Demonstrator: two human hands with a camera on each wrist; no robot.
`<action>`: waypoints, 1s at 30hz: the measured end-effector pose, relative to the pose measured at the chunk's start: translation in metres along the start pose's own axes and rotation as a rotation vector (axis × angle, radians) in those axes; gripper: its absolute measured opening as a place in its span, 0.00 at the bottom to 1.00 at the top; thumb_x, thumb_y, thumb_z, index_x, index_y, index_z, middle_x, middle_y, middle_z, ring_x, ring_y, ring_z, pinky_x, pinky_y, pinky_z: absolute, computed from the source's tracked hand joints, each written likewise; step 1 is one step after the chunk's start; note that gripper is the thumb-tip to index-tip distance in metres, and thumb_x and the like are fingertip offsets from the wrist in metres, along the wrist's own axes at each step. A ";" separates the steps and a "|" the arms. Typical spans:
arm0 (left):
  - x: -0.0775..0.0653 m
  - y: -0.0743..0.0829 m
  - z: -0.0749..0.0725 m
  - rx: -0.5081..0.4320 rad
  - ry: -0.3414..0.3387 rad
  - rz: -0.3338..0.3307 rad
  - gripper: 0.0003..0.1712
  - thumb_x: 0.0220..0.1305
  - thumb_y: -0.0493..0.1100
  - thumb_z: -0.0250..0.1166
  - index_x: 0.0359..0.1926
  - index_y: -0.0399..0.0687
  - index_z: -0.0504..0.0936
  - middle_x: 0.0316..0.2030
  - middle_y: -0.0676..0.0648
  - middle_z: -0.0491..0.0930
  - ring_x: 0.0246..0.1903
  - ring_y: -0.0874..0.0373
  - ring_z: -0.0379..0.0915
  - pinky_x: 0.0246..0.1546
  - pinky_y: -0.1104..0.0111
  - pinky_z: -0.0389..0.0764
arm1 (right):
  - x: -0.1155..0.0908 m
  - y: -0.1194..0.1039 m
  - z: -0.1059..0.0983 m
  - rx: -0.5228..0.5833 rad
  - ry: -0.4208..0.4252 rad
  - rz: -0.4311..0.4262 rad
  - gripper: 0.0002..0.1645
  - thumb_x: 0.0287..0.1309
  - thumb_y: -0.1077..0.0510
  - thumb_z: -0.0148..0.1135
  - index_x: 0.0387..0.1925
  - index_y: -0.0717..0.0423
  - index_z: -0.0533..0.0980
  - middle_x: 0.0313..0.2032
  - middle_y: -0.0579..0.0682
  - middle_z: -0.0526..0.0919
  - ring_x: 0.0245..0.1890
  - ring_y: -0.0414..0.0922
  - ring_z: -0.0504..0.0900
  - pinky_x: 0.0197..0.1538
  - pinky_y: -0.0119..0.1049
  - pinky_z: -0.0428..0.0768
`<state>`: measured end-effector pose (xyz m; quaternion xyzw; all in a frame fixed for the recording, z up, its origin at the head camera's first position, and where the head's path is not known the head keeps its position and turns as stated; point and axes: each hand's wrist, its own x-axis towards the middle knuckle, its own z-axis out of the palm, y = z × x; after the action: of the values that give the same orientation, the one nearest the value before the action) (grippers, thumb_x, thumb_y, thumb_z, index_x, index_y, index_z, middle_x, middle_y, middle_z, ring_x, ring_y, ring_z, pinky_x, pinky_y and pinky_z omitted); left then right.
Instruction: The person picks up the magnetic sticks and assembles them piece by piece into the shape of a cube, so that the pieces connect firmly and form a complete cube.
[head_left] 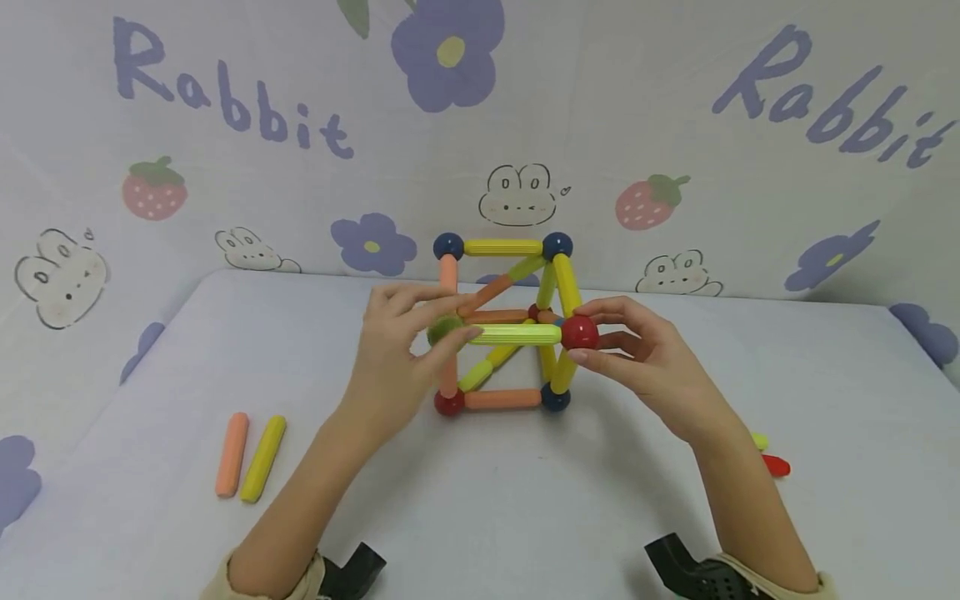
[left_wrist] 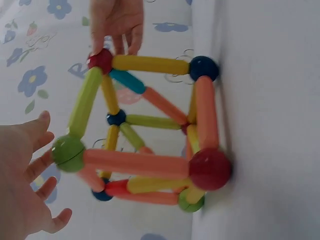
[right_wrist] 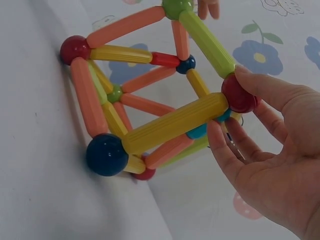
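A box-shaped frame of magnetic rods and balls (head_left: pixel 504 400) stands on the table, built from orange, yellow, green, red and blue pieces. At its upper near left corner is a green ball (left_wrist: pixel 69 153). My left hand (head_left: pixel 401 358) is beside that ball with fingers spread, a fingertip close to or touching it (left_wrist: pixel 22 175). A light green rod (head_left: pixel 517 335) runs from there to a red ball (head_left: pixel 580 332). My right hand (head_left: pixel 652 362) holds this red ball between thumb and fingers (right_wrist: pixel 280 135). Further fingertips lie by the end of the yellow rod (right_wrist: pixel 175 122).
To the left lie a loose orange rod (head_left: pixel 232 455) and a yellow rod (head_left: pixel 263 459). Partly behind my right forearm are a red piece (head_left: pixel 777 465) and a yellow-green piece (head_left: pixel 761 441). A printed cloth (head_left: pixel 285 192) hangs behind the white table (head_left: pixel 525 500).
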<state>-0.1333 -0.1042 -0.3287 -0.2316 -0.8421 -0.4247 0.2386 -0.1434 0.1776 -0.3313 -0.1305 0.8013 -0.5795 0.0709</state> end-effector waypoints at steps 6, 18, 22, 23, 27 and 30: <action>-0.013 -0.012 -0.037 -0.035 0.087 -0.182 0.19 0.66 0.35 0.75 0.57 0.42 0.89 0.55 0.43 0.85 0.60 0.49 0.71 0.58 0.55 0.70 | 0.000 0.001 0.001 -0.001 0.008 0.005 0.29 0.70 0.60 0.68 0.68 0.58 0.72 0.65 0.57 0.74 0.60 0.55 0.79 0.54 0.28 0.84; -0.092 -0.072 -0.122 0.149 0.022 -0.735 0.29 0.75 0.49 0.67 0.72 0.45 0.77 0.65 0.48 0.80 0.64 0.53 0.71 0.63 0.62 0.73 | 0.000 0.002 0.001 -0.023 0.007 0.022 0.30 0.71 0.58 0.68 0.70 0.56 0.71 0.67 0.57 0.73 0.61 0.55 0.79 0.54 0.28 0.84; -0.110 -0.087 -0.137 0.188 -0.141 -0.882 0.40 0.76 0.52 0.65 0.79 0.38 0.63 0.75 0.28 0.63 0.71 0.30 0.60 0.69 0.39 0.69 | -0.003 0.002 0.000 -0.031 0.014 0.010 0.29 0.71 0.58 0.68 0.69 0.55 0.71 0.66 0.56 0.74 0.59 0.55 0.80 0.54 0.29 0.84; -0.112 -0.090 -0.140 0.197 -0.184 -0.907 0.43 0.76 0.53 0.65 0.80 0.37 0.60 0.75 0.25 0.60 0.71 0.27 0.59 0.69 0.36 0.68 | -0.004 0.002 -0.001 -0.035 0.016 0.006 0.28 0.72 0.57 0.67 0.69 0.54 0.71 0.66 0.56 0.75 0.59 0.55 0.80 0.54 0.29 0.84; -0.117 -0.101 -0.144 0.246 -0.309 -0.934 0.46 0.75 0.50 0.66 0.80 0.33 0.55 0.72 0.21 0.61 0.69 0.23 0.62 0.68 0.34 0.69 | -0.011 0.008 -0.007 -0.073 0.030 0.001 0.28 0.72 0.56 0.67 0.70 0.52 0.72 0.66 0.56 0.76 0.57 0.54 0.81 0.54 0.29 0.84; -0.119 -0.104 -0.143 0.276 -0.329 -0.909 0.43 0.74 0.45 0.67 0.79 0.31 0.58 0.68 0.22 0.66 0.65 0.26 0.68 0.63 0.39 0.77 | -0.018 0.017 -0.013 -0.118 0.041 0.018 0.29 0.73 0.55 0.66 0.71 0.51 0.71 0.66 0.58 0.77 0.57 0.52 0.81 0.54 0.28 0.83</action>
<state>-0.0733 -0.3001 -0.3876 0.1283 -0.9325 -0.3284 -0.0781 -0.1320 0.1998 -0.3434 -0.1152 0.8366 -0.5330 0.0520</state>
